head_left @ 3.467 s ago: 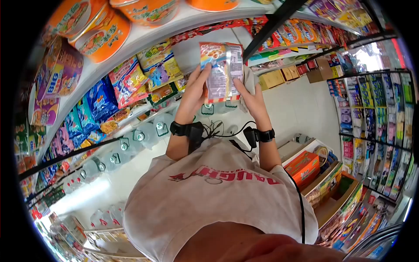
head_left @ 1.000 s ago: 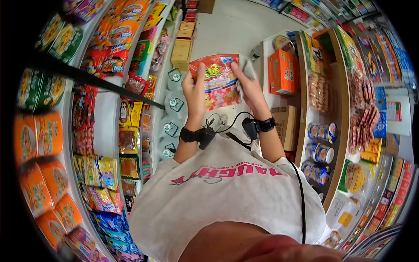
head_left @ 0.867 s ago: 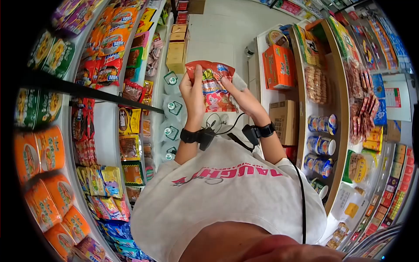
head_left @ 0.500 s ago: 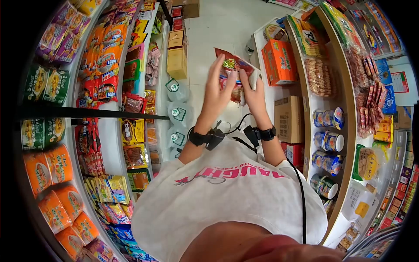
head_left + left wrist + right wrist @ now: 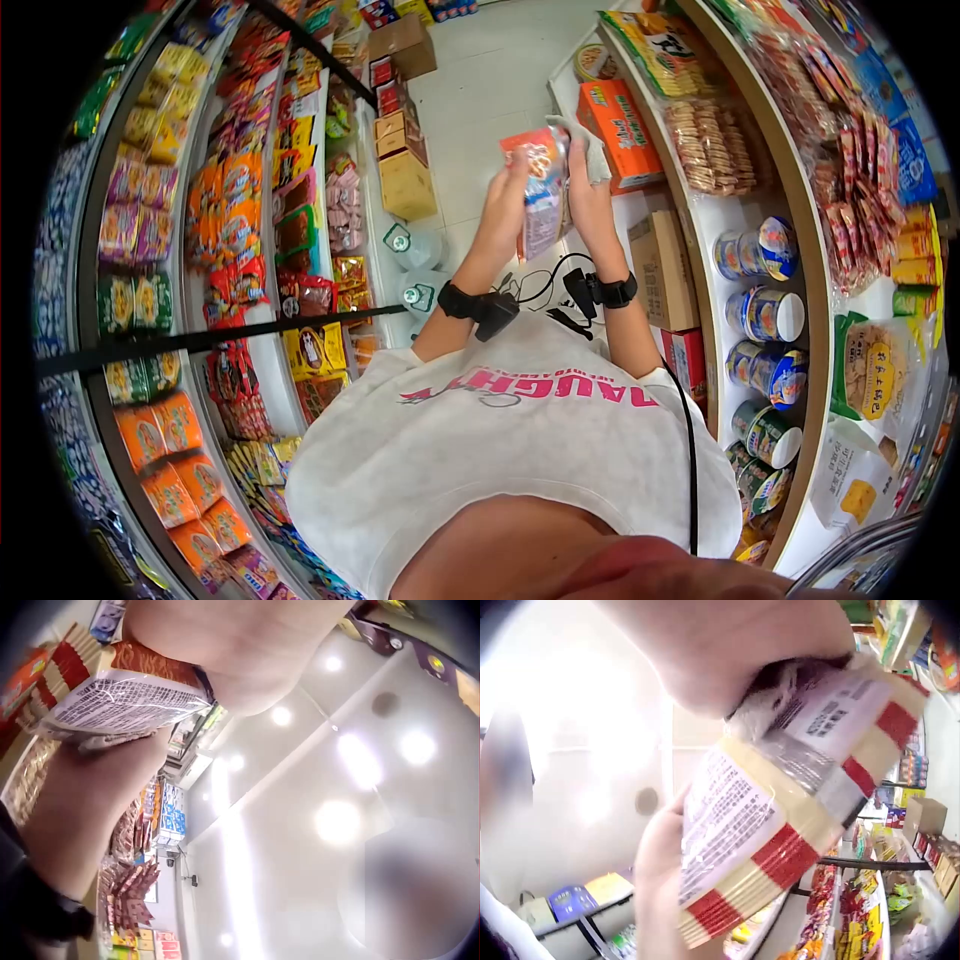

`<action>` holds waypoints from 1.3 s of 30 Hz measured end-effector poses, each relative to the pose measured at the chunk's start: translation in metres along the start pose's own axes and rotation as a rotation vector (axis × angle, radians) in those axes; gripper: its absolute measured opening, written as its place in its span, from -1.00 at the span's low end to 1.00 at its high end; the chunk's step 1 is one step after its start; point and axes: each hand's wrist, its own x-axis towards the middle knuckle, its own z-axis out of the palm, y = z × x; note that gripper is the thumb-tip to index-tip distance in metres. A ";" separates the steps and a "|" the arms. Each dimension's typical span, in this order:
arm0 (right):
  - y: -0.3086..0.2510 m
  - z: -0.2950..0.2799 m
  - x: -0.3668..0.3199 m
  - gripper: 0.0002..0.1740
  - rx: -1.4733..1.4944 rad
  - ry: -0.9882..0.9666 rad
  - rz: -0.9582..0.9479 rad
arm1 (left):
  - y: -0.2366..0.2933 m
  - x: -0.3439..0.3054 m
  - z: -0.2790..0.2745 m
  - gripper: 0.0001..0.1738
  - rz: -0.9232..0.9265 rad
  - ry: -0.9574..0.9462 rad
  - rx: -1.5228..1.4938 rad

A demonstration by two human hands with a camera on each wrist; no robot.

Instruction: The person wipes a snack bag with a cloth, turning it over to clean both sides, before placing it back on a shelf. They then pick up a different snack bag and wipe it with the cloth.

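The fingers (image 5: 519,165) of the left hand (image 5: 508,195) are clamped on one long edge of a snack packet (image 5: 545,195). The right hand (image 5: 590,200) clamps the other edge, and its fingers also pin a pale cloth (image 5: 592,140) against the packet's back. The packet stands on edge in the air above the aisle floor (image 5: 480,90). It is near the front edge of the low shelf (image 5: 632,205), which carries an orange box (image 5: 620,120) and a cardboard box (image 5: 662,265).

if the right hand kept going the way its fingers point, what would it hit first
Probably the orange carton just beyond the right hand, which grips the snack packet; depth is unclear.
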 end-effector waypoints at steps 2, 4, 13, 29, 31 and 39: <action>0.008 -0.024 0.003 -0.50 0.152 -0.006 0.036 | 0.004 0.015 0.021 -0.35 0.038 -0.025 -0.108; 0.006 -0.040 0.002 -0.50 0.332 0.032 0.099 | 0.006 0.029 0.034 -0.33 0.022 -0.087 -0.188; 0.011 -0.091 0.031 -0.58 0.169 0.266 -0.022 | -0.016 0.064 0.064 -0.64 -0.088 -0.131 -0.061; 0.005 -0.010 0.105 -0.41 -0.882 0.147 -0.473 | 0.000 0.200 0.022 -0.52 -0.393 -0.314 -0.538; 0.004 0.017 0.121 -0.40 -0.925 -0.013 -0.521 | -0.012 0.244 -0.027 -0.47 -0.499 -0.369 -0.684; 0.008 0.058 0.154 -0.17 -0.688 0.090 -0.350 | 0.036 0.272 -0.036 -0.24 -0.336 -0.346 -0.597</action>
